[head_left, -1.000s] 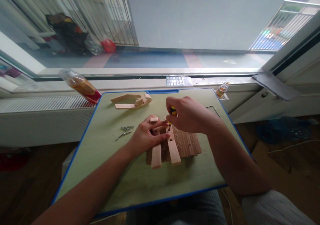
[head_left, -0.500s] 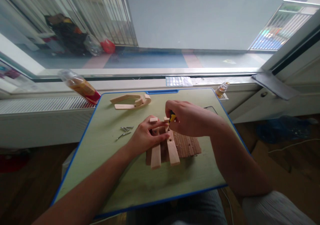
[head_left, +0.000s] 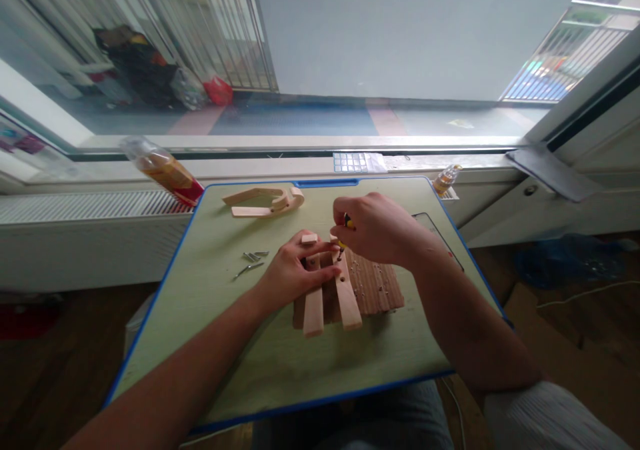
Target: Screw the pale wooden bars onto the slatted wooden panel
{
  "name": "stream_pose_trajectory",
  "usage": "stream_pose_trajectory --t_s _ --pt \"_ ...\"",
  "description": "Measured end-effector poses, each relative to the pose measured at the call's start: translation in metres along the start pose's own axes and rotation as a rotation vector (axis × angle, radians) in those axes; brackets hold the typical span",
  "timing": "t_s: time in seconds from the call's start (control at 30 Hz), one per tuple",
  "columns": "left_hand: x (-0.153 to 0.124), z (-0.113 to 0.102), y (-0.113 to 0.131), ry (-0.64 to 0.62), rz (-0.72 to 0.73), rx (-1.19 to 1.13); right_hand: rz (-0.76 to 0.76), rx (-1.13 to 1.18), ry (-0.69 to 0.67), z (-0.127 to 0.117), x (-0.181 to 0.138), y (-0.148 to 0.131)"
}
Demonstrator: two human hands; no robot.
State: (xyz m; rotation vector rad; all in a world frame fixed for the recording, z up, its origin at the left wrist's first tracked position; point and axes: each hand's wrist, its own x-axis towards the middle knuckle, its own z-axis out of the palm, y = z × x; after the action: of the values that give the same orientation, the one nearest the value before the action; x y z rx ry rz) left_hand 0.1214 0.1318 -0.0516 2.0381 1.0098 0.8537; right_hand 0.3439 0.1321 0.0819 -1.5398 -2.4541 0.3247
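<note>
A ribbed wooden board (head_left: pixel 376 287) lies on the green lap desk (head_left: pixel 240 343), with two pale wooden slats (head_left: pixel 347 300) laid across its left part. My left hand (head_left: pixel 293 273) rests flat on the slats, fingers stretched out, pressing them down. My right hand (head_left: pixel 377 229) is closed round a small yellow-and-black screwdriver (head_left: pixel 346 223), held upright with its tip on the right slat near its far end. Most of the screwdriver is hidden in my fist.
Several loose screws (head_left: pixel 253 259) lie left of my left hand. A curved wooden piece (head_left: pixel 265 202) sits near the desk's far edge. A tilted bottle (head_left: pixel 163 169) leans at the far left corner, a small bottle (head_left: pixel 445 179) at the far right, on the window sill.
My right hand has shifted slightly round the screwdriver, showing less of its yellow handle. My left hand and the slats have stayed in place.
</note>
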Motion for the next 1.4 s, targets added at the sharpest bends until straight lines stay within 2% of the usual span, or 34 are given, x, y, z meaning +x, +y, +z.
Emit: stream_pose_trajectory --t_s 0.13,0.33,0.47,0.77,1.0,1.2,1.4 --pt "0.000 0.000 0.001 -0.005 -0.009 0.006 0.023 -0.014 -0.053 -0.005 -0.005 0.000" --pt "0.000 0.000 0.003 -0.003 -0.008 0.026 -0.168 0.093 -0.104 -0.011 -0.017 0.001" --pt "0.000 0.000 0.001 0.002 0.002 0.028 -0.219 0.115 -0.095 -0.010 -0.016 0.004" --pt "0.000 -0.001 0.003 -0.007 -0.006 0.009 -0.076 0.057 -0.015 -0.006 -0.006 -0.003" --pt "0.000 -0.002 0.005 -0.012 -0.013 -0.001 0.061 -0.024 -0.073 -0.005 -0.003 -0.007" --pt "0.000 -0.002 0.003 -0.008 -0.021 0.015 -0.133 0.088 -0.137 -0.011 -0.011 0.001" --pt "-0.001 -0.002 0.000 -0.027 -0.016 -0.001 -0.164 0.157 -0.113 -0.017 -0.011 0.004"
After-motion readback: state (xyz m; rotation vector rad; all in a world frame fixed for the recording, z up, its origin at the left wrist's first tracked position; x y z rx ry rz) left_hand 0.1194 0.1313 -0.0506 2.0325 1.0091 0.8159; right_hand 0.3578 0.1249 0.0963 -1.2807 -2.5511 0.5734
